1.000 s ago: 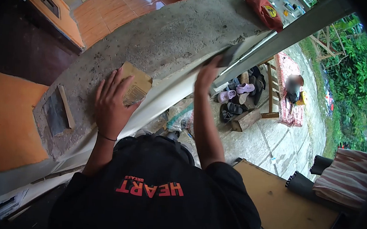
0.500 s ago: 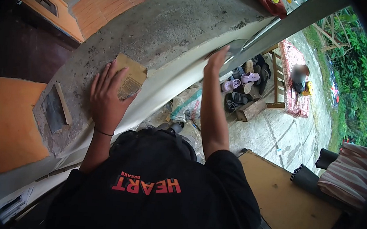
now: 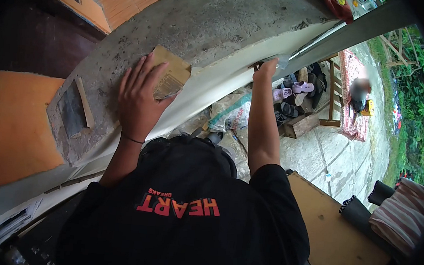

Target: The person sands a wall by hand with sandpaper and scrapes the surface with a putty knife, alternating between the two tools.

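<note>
My left hand [image 3: 142, 93] lies over a brown piece of cardboard [image 3: 171, 72] on the rough concrete ledge [image 3: 221, 27]. Its fingers cross the cardboard's left part and the thumb sits at the lower edge. Printing shows on the cardboard. My right hand [image 3: 266, 69] reaches out low along the pale wall [image 3: 236, 81] under the ledge, its fingers closed. A clear, see-through thing [image 3: 281, 62] shows beyond its fingertips, and something dark shows at its left side. I cannot make out what kind of thing it is.
A dark flat piece with a wooden strip [image 3: 84, 102] lies on the ledge's left end. Below are a sack [image 3: 231, 114] and several shoes [image 3: 301, 87]. A post [image 3: 351, 33] slants at upper right. A brown board [image 3: 334, 229] is at lower right. A person [image 3: 360, 92] is near a bench.
My view has shifted, so the ledge and cardboard appear higher and further right. My left hand stays on the cardboard. The clear thing by my right hand looks smaller and less smeared.
</note>
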Tool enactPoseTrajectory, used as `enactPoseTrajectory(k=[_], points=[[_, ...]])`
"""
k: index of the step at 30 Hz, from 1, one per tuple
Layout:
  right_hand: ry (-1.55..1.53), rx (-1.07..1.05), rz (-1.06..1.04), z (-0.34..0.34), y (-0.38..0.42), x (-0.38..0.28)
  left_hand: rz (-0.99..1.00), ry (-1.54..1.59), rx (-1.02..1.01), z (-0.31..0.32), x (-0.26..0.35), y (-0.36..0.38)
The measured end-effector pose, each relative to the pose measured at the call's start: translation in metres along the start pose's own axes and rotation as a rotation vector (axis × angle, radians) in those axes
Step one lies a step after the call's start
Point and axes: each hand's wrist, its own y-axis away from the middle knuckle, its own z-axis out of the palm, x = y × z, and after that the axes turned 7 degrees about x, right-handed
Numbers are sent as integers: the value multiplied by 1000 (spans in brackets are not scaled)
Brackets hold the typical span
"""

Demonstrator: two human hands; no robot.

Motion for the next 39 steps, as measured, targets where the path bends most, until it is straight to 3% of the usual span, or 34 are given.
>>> enactPoseTrajectory(k=[2,5,7,8,10,12,16,19,22,23,25,27,29,31,32,35,38,39], points=[[21,34,15,-5,27,13,-1,23,16,0,-1,-1],[118,-31,50,-26,84,109,7,12,14,1,-1,-2],[240,-96,266,-50,110,189,14,5,6,2,-2,-3],[234,-82,273,-53,108,186,18,1,6,2,-1,-2],[-100,-277,783,-51,83,165,35,-1,7,3,-2,-2],[-182,-337,610,-39,13,152,41,-5,15,4,-2,-3],[-48,10,21,-12,-16,44,31,-20,13,4,-1,0],[-30,70,-38,-21,-13,58,29,-18,25,4,-2,-1],[42,80,227,-39,55,132,35,-17,34,5,-1,-3],[-7,52,383,-61,38,202,31,-22,28,4,-1,-2],[124,-112,1010,-66,81,177,32,-21,29,4,-1,-1],[-240,-345,643,-68,32,208,27,-22,30,3,-1,-1],[-168,-165,533,-48,9,138,37,-26,41,3,-1,-1],[-203,-224,285,-40,-22,81,37,-20,48,4,-2,0],[-227,-137,216,-35,-32,57,36,-21,51,4,-2,0],[-41,-39,26,-36,-26,28,33,-25,58,3,-2,0],[123,91,2,-47,8,89,20,0,64,5,-3,2],[200,10,37,-58,26,123,22,2,68,5,-4,3]])
